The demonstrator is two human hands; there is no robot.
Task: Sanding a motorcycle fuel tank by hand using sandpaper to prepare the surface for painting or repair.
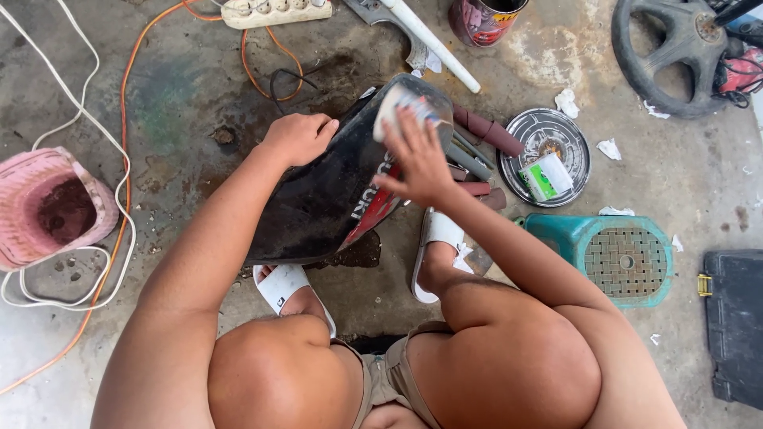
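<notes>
Curled over the far-left edge of a black motorcycle body panel (318, 195), the left hand (298, 137) clamps the piece and steadies it. The right hand (420, 163) presses spread fingers down on a folded pad of pale sanding paper (401, 107), flat against the panel's far end; the fingers cover most of the pad, so how firmly it is pinched I cannot tell. The panel lies tilted on the concrete floor (183, 95) between the person's feet in white sandals (282, 284), with a red stripe along its right edge and a dark wet patch under it.

Just right of the panel lie rolls of dark abrasive paper (486, 129) and a round metal lid (545, 156) holding a green-and-white packet (547, 176). Further right stands a teal plastic stool (616, 256), with a black case (735, 322) at the right edge. On the far side are a white power strip (274, 11), a white pipe (433, 41), a red can (483, 19) and a black steering wheel (675, 52). A pink basket (48, 206) sits at left, ringed by white and orange cables (119, 183).

Risks, as I judge them: the panel looks wet and rests on a curved edge, so hard rubbing could make it slide or rock out of the left hand. The pad could slip from under the fingers, scraping fingertips on the surface. Water spreading toward the power strip and cables would be a shock hazard.
</notes>
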